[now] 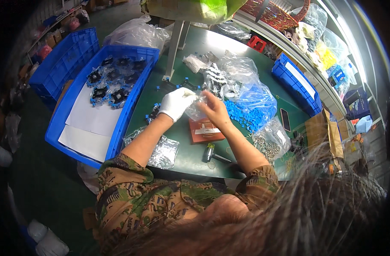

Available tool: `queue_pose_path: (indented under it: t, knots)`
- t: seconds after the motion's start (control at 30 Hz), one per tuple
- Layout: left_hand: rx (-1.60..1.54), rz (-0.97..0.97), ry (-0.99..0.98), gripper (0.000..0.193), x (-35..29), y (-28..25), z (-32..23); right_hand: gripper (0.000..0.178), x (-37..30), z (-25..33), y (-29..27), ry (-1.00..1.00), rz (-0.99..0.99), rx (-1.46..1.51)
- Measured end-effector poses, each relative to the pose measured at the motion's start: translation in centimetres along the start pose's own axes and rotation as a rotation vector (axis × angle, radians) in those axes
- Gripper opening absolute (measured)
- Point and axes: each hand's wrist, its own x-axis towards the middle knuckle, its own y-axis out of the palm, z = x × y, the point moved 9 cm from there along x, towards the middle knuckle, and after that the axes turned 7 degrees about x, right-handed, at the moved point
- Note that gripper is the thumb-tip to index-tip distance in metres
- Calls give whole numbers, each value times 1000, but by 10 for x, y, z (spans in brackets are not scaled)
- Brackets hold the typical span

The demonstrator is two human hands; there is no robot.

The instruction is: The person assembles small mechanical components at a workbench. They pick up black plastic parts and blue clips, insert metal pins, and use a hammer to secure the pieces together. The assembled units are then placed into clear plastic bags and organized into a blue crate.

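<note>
Red box (201,136) near right hand (215,111)

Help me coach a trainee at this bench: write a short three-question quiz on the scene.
1. True or false: the left hand wears a white glove, while the right hand is bare.
2. What colour are the small pieces heaped just to the right of the right hand? a) red b) blue c) yellow
3. Fill in: a dark-screened ____ lies to the right of those small pieces.

Key: 1. True. 2. b. 3. phone.
</note>
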Motion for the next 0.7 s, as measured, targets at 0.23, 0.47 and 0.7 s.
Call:
queue_pose_path:
  t: [0.23,0.47,0.7]
  knots:
    - [-179,8,-180,19,-6,-2,26,27,14,-53,-18,302,-112,800]
    - [-117,-14,-148,26,-9,-9,22,39,-8,-38,17,379,101,512]
    - [-317,106,-47,31,0,-3,13,40,-16,-7,26,260,178,330]
